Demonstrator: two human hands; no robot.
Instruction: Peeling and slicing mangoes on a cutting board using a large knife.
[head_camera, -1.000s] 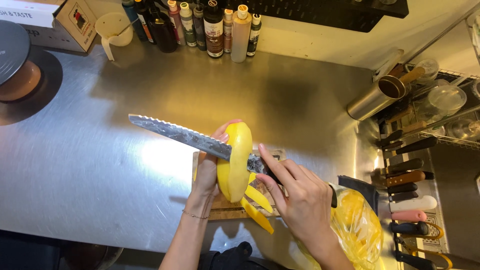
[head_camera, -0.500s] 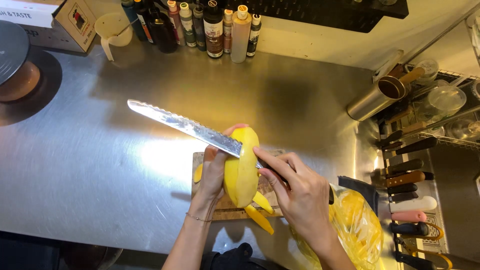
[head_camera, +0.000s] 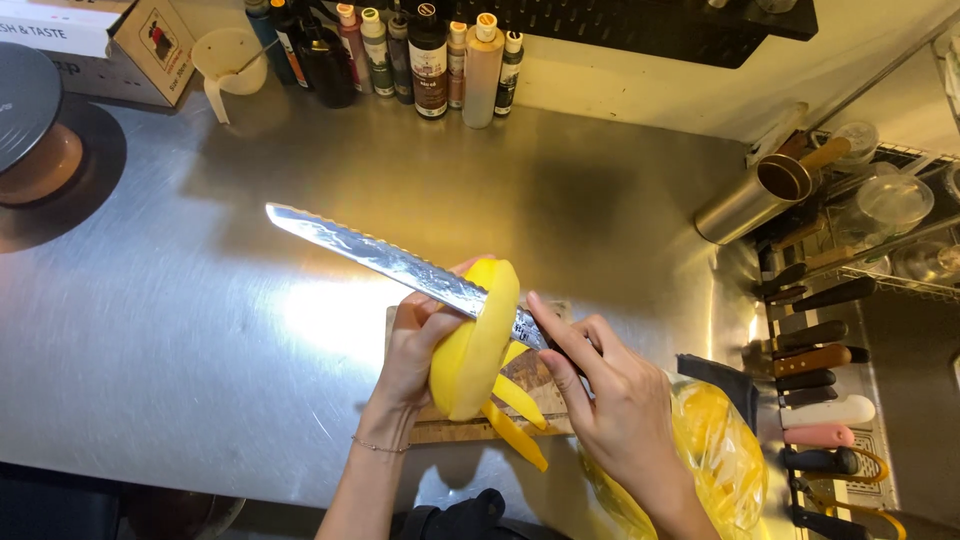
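Head view, hands: our left hand (head_camera: 415, 345) is cupping the peeled yellow fruit (head_camera: 472, 340) above the wooden board (head_camera: 452, 428); our right hand (head_camera: 612, 400) is pinching the long serrated knife (head_camera: 385, 260), its blade lying against the fruit.
Head view, packages: a cardboard box (head_camera: 110, 45) with a white top is sitting far left; labelled bottles (head_camera: 430, 55) are lining the back wall; a yellow bag (head_camera: 715, 450) is lying beside our right hand.

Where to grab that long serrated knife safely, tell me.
Take the knife by its handle, at the right end beside the yellow fruit, where the right hand grips it. Come from the right, behind the fruit: the blade juts far left over the steel counter, bare and scalloped, while the left hand cups the fruit.
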